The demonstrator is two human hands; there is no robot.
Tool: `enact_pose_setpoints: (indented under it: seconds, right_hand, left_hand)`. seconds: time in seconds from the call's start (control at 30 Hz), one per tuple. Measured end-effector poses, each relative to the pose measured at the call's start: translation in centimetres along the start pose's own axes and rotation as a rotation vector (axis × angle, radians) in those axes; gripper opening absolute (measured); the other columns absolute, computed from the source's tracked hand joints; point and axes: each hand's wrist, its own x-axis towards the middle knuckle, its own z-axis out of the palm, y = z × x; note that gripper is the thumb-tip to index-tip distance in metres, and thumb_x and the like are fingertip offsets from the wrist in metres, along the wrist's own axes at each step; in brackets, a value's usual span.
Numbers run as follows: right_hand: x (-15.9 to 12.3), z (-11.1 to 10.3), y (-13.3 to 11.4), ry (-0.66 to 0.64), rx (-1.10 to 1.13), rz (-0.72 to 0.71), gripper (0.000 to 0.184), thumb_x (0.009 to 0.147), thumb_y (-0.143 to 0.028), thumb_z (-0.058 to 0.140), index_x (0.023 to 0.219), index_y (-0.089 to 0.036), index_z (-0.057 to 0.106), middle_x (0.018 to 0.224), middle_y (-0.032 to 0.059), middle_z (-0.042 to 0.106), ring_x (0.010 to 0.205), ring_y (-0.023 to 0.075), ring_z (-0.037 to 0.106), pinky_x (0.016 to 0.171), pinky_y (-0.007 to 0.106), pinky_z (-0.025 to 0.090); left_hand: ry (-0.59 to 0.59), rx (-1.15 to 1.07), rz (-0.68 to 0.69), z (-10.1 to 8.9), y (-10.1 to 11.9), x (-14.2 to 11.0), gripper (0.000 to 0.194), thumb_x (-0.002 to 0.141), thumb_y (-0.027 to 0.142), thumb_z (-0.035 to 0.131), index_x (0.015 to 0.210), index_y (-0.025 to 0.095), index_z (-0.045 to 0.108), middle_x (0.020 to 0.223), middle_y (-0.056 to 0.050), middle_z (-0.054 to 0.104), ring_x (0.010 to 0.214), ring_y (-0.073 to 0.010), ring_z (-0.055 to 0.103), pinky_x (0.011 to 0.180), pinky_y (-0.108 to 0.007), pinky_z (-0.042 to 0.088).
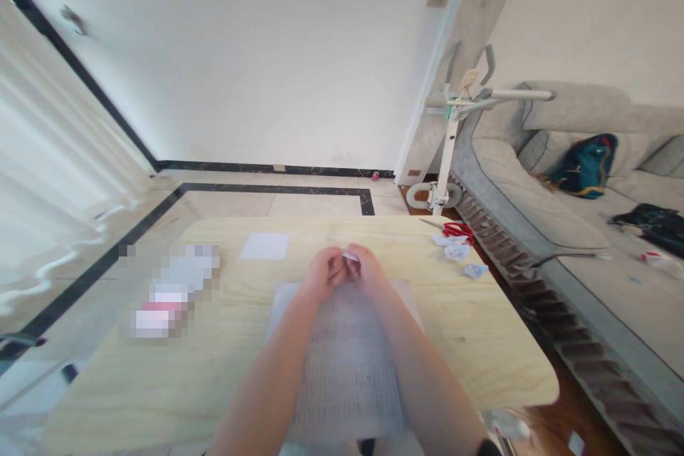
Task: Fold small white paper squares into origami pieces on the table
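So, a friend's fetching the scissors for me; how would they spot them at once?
Start at the wooden table and go to its far right corner. The scissors lie there beside crumpled papers, set apart by their red handles.

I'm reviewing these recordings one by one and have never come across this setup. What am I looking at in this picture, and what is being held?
There is no machine here: a person works with two bare hands. The single picture comes from a camera worn on the head, looking forward and down, so the forearms reach in from the bottom edge.

The left hand and right hand meet above printed paper on a pale wooden table. Between the fingertips is a small white piece, mostly hidden, so I can't tell its shape.

A blank-looking white sheet lies farther back on the left. Toward the far right are red-handled scissors and crumpled white scraps. Something at the left is pixelated beyond recognition.
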Motion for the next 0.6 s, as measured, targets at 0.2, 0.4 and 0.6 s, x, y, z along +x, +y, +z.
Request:
enact_pose_setpoints:
  seconds: [0.2, 0.4, 0.6]
  right_hand:
    - [-0.16, 0.14, -0.43, 0.0, -0.009, -0.003, 0.03, 0.068, -0.029, 0.055, 0.044, -0.019, 0.04, 0.039, -0.0067, 0.034, 0.037, 0.007, 0.028, 0.04, 0.023, 0.019]
    - [-0.24, 0.36, -0.55, 0.067, 0.006, -0.008, 0.033, 0.069, -0.033, 0.058, 0.045, -0.019, 0.039, 0.04, -0.0069, 0.034, 0.038, 0.0068, 0.028, 0.04, 0.023, 0.018]
    - [-0.08, 0.12, -0.26, 0.002, -0.015, -0.034, 0.035, 0.073, -0.038, 0.054, 0.046, -0.019, 0.043, 0.038, -0.006, 0.035, 0.037, 0.0076, 0.029, 0.04, 0.023, 0.019]
  left_hand:
    - [0.003, 0.009, 0.011, 0.19, 0.06, -0.13, 0.032, 0.073, 0.022, 0.047, 0.043, 0.018, 0.033, 0.034, 0.007, 0.022, 0.029, -0.007, 0.029, 0.038, -0.022, 0.026]
    - [0.025, -0.061, -0.004, 0.21, -0.04, 0.06, 0.033, 0.075, 0.026, 0.048, 0.046, 0.019, 0.034, 0.035, 0.007, 0.023, 0.029, -0.0073, 0.029, 0.036, -0.022, 0.024]
    - [0.071, -0.098, 0.014, -0.18, -0.1, 0.29, 0.036, 0.075, 0.03, 0.05, 0.046, 0.019, 0.033, 0.035, 0.007, 0.022, 0.029, -0.0075, 0.029, 0.037, -0.022, 0.026]
